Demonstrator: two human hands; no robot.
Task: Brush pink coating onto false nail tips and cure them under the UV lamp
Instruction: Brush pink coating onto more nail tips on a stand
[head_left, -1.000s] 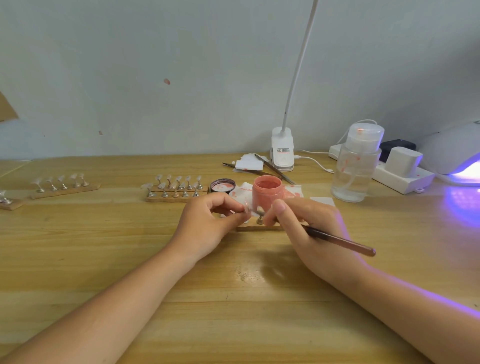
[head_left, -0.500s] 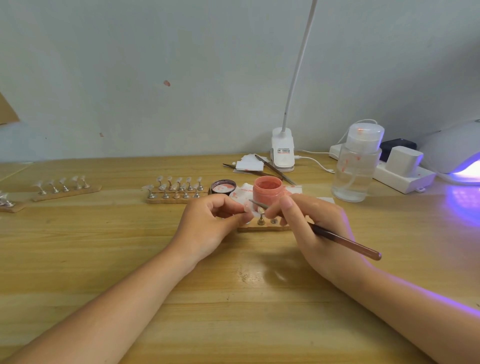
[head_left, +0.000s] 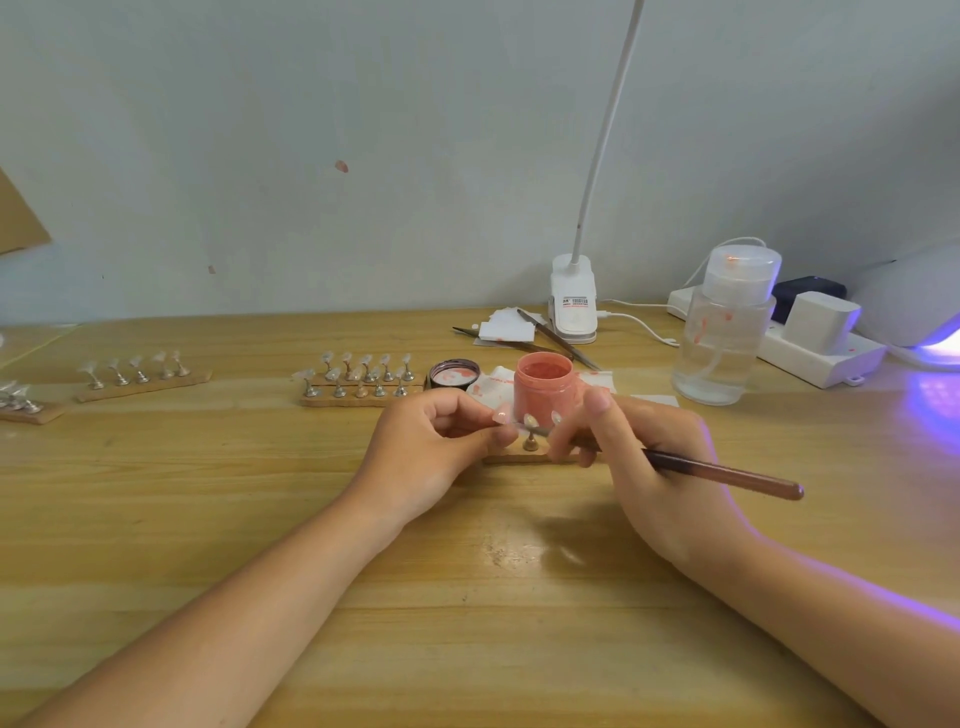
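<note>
Since the earlier frame, the brush (head_left: 722, 473) tip is now lying across toward the left hand (head_left: 431, 452), long axis running right to left. Right hand (head_left: 644, 467) is gripping the brush; left fingers are pinching a nail tip (head_left: 502, 414) just left of the bristles. Beyond them, the pink jar (head_left: 543, 387) is standing open, the UV lamp (head_left: 914, 306) glowing far right

- The white lamp clip (head_left: 573, 306) at the back of the bench (head_left: 208, 493) bears a small label with a dark line of print above a red one; both lines are too blurred to read.
- No other writing shows.
</note>
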